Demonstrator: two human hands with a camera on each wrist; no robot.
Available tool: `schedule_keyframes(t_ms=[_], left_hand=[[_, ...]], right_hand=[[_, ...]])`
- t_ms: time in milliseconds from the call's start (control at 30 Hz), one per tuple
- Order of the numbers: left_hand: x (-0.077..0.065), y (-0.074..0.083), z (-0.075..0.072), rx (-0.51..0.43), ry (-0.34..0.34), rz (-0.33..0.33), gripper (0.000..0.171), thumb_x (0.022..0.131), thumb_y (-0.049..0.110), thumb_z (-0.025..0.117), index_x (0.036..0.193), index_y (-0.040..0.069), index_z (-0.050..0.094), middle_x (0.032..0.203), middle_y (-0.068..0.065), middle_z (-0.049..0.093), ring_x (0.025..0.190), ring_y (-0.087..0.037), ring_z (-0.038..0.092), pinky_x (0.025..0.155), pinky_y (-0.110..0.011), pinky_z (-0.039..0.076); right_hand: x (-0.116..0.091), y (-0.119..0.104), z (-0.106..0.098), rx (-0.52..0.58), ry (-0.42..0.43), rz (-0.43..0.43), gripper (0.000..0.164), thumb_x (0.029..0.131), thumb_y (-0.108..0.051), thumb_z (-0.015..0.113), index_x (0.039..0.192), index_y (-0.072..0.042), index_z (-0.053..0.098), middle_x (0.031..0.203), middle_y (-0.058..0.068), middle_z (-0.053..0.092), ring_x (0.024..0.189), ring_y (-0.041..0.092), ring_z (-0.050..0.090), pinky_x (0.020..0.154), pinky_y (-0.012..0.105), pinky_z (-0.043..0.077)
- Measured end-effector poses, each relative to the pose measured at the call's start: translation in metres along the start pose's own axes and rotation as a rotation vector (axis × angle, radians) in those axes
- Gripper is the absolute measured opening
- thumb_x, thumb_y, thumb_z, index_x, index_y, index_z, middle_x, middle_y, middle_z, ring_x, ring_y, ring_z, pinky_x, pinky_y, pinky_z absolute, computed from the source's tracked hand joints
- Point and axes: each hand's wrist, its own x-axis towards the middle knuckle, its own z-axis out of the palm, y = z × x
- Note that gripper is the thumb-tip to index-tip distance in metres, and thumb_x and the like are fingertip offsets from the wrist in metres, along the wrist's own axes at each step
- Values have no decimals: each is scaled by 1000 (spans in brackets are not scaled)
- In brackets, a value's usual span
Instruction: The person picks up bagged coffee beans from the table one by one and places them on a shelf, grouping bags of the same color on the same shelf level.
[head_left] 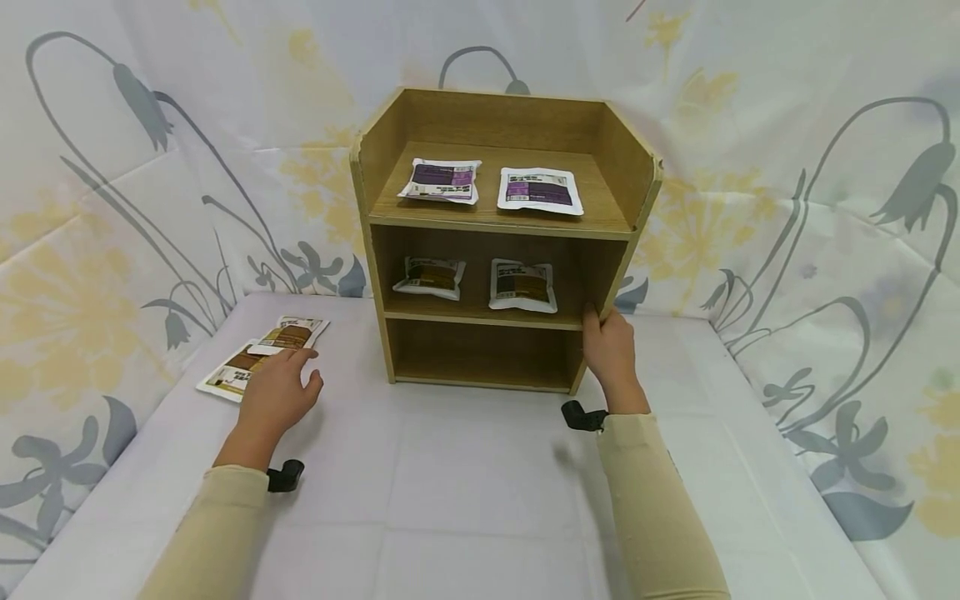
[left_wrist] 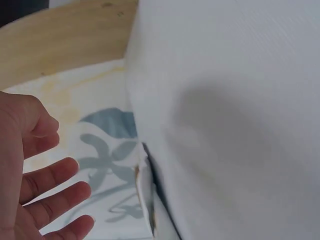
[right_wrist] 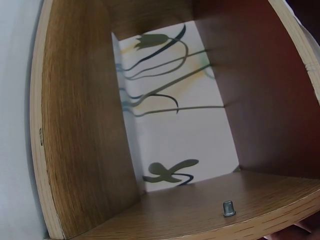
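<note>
My left hand point(head_left: 277, 387) is over the near side of two white-and-brown packets point(head_left: 227, 375) that overlap on the table at the left. Its fingers are loosely bent and hold nothing; in the left wrist view they stand apart from the packets point(left_wrist: 145, 195), seen edge-on. My right hand point(head_left: 611, 346) grips the right side panel of a wooden shelf unit point(head_left: 480, 223) at the height of the middle board. In the right wrist view only a bit of that hand shows at the lower right corner, behind the panel.
Two purple-and-white packets point(head_left: 539, 191) lie on the top board and two brown-labelled packets point(head_left: 522, 286) on the middle one. A small metal shelf pin point(right_wrist: 229, 208) sticks out of the side panel in the bottom compartment. Flowered cloth point(head_left: 750, 167) hangs behind the table.
</note>
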Motion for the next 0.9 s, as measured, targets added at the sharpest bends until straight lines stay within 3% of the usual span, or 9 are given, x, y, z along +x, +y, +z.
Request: schedule_keyframes(t_ms=[300,500,900], left_hand=[[-4,-24,5,-7,-40,-18,45,88,18,57,128,-2,54,122,-31,57,112,-50,54,94,-61,43],[-6,-37,3,-21,-102,-67,52,87,18,58,134,-3,48,129,-33,50,119,-52,46,97,-65,38],[-6,-56,2,-3,-163,-146,62,85,21,60,138,-3,41,135,-36,41,120,-57,40,93,-71,36]], right_hand=[[-1,-3,-1,4,0,1,51,101,-41,33,101,1,61,90,24,66,81,38,64,66,48,51],[-1,-2,-1,7,3,4,52,101,-43,33,102,1,61,92,24,66,82,38,64,67,48,51],[-1,-2,-1,15,3,5,53,101,-43,34,104,1,61,93,25,67,82,39,65,67,49,52]])
